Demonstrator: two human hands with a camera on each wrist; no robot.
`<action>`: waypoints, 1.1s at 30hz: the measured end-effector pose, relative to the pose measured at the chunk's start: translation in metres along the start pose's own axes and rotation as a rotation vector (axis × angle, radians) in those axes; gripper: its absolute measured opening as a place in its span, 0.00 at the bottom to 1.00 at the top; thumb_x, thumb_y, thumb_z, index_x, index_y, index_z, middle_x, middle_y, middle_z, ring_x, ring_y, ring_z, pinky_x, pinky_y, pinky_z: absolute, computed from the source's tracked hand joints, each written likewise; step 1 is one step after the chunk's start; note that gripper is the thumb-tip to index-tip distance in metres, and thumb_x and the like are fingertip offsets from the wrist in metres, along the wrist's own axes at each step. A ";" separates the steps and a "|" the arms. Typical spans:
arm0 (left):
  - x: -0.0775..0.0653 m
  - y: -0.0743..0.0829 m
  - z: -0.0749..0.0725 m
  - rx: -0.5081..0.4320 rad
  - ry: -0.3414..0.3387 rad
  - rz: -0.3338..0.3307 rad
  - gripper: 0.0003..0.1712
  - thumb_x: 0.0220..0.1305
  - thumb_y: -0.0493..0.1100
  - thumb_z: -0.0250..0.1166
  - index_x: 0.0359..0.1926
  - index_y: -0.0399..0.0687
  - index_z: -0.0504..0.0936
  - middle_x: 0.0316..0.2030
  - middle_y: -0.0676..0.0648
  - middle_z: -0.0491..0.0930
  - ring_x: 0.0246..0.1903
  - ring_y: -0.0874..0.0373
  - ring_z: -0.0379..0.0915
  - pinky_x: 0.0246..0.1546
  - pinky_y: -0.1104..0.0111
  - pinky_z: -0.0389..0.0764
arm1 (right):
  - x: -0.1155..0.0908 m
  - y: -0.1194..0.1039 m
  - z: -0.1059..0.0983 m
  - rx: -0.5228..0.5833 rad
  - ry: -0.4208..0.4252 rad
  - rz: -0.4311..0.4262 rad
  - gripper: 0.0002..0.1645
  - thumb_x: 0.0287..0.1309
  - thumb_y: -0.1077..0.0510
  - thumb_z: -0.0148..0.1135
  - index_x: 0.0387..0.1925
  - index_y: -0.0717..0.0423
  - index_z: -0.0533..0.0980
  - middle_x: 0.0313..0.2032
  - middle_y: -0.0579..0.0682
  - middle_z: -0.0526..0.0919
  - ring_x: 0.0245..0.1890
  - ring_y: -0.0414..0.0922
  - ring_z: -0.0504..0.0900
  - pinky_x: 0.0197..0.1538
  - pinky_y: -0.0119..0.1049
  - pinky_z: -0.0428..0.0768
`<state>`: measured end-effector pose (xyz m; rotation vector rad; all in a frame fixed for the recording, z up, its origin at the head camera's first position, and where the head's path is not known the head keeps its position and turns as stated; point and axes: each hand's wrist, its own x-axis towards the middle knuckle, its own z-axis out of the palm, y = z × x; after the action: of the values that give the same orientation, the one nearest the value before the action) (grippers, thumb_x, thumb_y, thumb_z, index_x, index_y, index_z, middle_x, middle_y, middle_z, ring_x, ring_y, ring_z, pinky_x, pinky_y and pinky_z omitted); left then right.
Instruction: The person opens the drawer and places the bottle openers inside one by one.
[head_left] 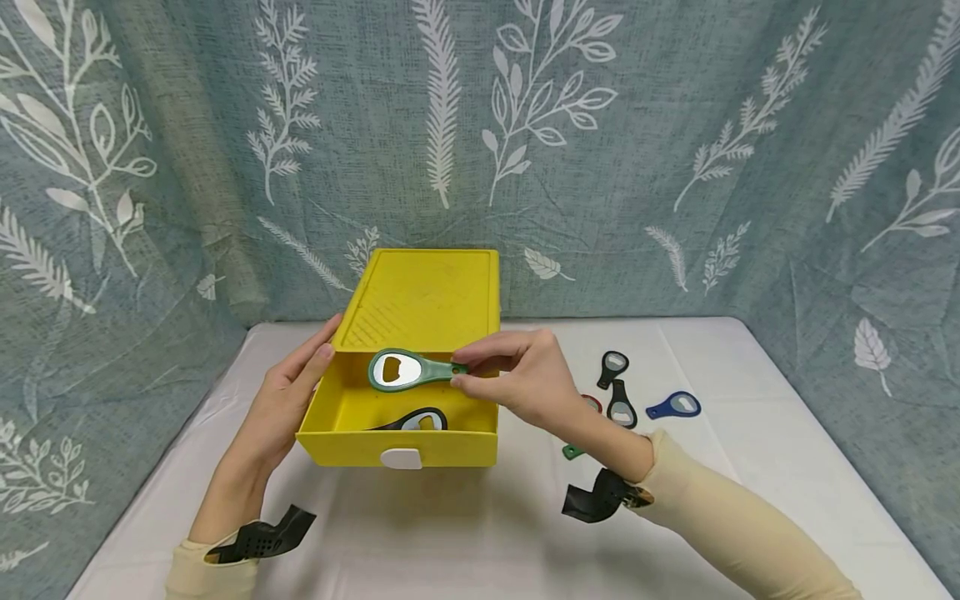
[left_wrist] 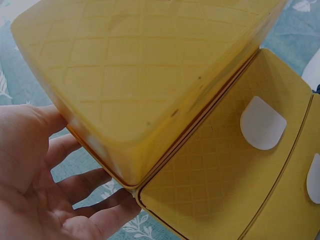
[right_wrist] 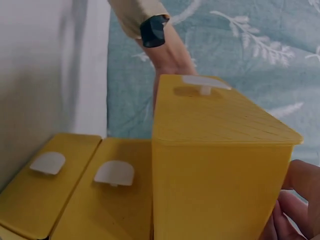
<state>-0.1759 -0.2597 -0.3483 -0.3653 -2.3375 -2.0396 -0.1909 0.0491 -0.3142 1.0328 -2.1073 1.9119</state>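
Note:
My right hand (head_left: 528,375) pinches the narrow end of a green bottle opener (head_left: 433,372), its wide metal head pointing left. The opener is above a pulled-out yellow drawer (head_left: 457,450) with a white knob (head_left: 401,458). Inside the drawer lies a black bottle opener (head_left: 423,419), partly hidden by the front wall. My left hand (head_left: 277,400) rests along the left side of the yellow drawer cabinet (head_left: 435,300); in the left wrist view its fingers (left_wrist: 85,185) touch the cabinet's side and the thumb lies by the drawer. The green opener is hidden from both wrist views.
To the right on the white cloth (head_left: 750,500) lie two black openers (head_left: 621,407), a blue opener (head_left: 675,406), a red-rimmed one (head_left: 593,402) and a green end (head_left: 573,451), these last two partly behind my forearm. Shut lower drawers (right_wrist: 115,200) have white knobs. A patterned curtain (head_left: 645,125) hangs behind.

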 end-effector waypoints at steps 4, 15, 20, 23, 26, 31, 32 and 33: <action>0.000 0.000 0.000 -0.002 0.002 0.000 0.31 0.76 0.55 0.50 0.76 0.65 0.56 0.76 0.51 0.48 0.74 0.49 0.39 0.59 0.75 0.67 | 0.002 0.000 0.003 -0.004 -0.015 0.016 0.13 0.46 0.69 0.76 0.38 0.60 0.88 0.35 0.49 0.87 0.32 0.48 0.85 0.36 0.42 0.85; 0.001 0.000 -0.001 -0.017 -0.003 0.021 0.31 0.77 0.54 0.49 0.76 0.64 0.56 0.76 0.50 0.48 0.73 0.48 0.41 0.54 0.80 0.69 | 0.006 0.001 0.010 -0.048 -0.038 -0.017 0.12 0.47 0.66 0.77 0.37 0.59 0.88 0.33 0.46 0.87 0.32 0.45 0.86 0.36 0.40 0.85; 0.001 -0.001 -0.001 -0.027 -0.012 0.028 0.31 0.77 0.53 0.49 0.77 0.63 0.56 0.76 0.50 0.48 0.73 0.47 0.41 0.54 0.79 0.70 | 0.006 0.001 0.012 -0.188 -0.071 -0.094 0.15 0.47 0.63 0.79 0.40 0.60 0.87 0.37 0.45 0.88 0.38 0.38 0.85 0.42 0.35 0.84; 0.001 -0.001 -0.001 -0.023 -0.018 0.030 0.31 0.78 0.53 0.49 0.77 0.63 0.55 0.76 0.49 0.47 0.73 0.46 0.41 0.54 0.78 0.71 | 0.005 0.001 0.010 -0.272 -0.090 -0.140 0.18 0.46 0.61 0.79 0.43 0.59 0.87 0.40 0.44 0.87 0.44 0.35 0.83 0.47 0.32 0.82; 0.001 0.000 -0.001 -0.013 -0.016 0.027 0.31 0.77 0.53 0.49 0.77 0.63 0.55 0.76 0.49 0.47 0.73 0.46 0.41 0.54 0.79 0.71 | 0.003 0.002 0.006 -0.279 -0.089 -0.157 0.19 0.47 0.61 0.79 0.44 0.58 0.87 0.42 0.42 0.87 0.45 0.35 0.82 0.35 0.28 0.80; 0.001 0.000 -0.001 -0.022 -0.018 0.037 0.31 0.78 0.52 0.49 0.77 0.62 0.55 0.76 0.49 0.47 0.73 0.46 0.42 0.54 0.77 0.72 | 0.000 0.005 -0.001 -0.194 -0.063 -0.174 0.16 0.50 0.62 0.77 0.43 0.57 0.87 0.41 0.43 0.87 0.44 0.43 0.84 0.26 0.31 0.74; 0.001 -0.001 -0.002 -0.025 -0.019 0.040 0.30 0.78 0.52 0.48 0.77 0.62 0.55 0.76 0.49 0.47 0.73 0.46 0.42 0.53 0.77 0.73 | -0.001 0.005 -0.003 -0.165 -0.058 -0.177 0.16 0.50 0.63 0.76 0.43 0.57 0.87 0.41 0.44 0.87 0.43 0.45 0.84 0.30 0.31 0.78; 0.001 -0.001 -0.002 -0.029 -0.021 0.042 0.30 0.78 0.51 0.48 0.77 0.62 0.55 0.76 0.49 0.47 0.73 0.45 0.43 0.53 0.75 0.74 | -0.002 0.004 -0.004 -0.137 -0.051 -0.181 0.15 0.50 0.65 0.76 0.43 0.59 0.87 0.41 0.46 0.87 0.41 0.47 0.84 0.34 0.33 0.81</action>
<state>-0.1775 -0.2613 -0.3485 -0.4352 -2.2930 -2.0631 -0.1933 0.0536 -0.3178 1.2085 -2.0583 1.6512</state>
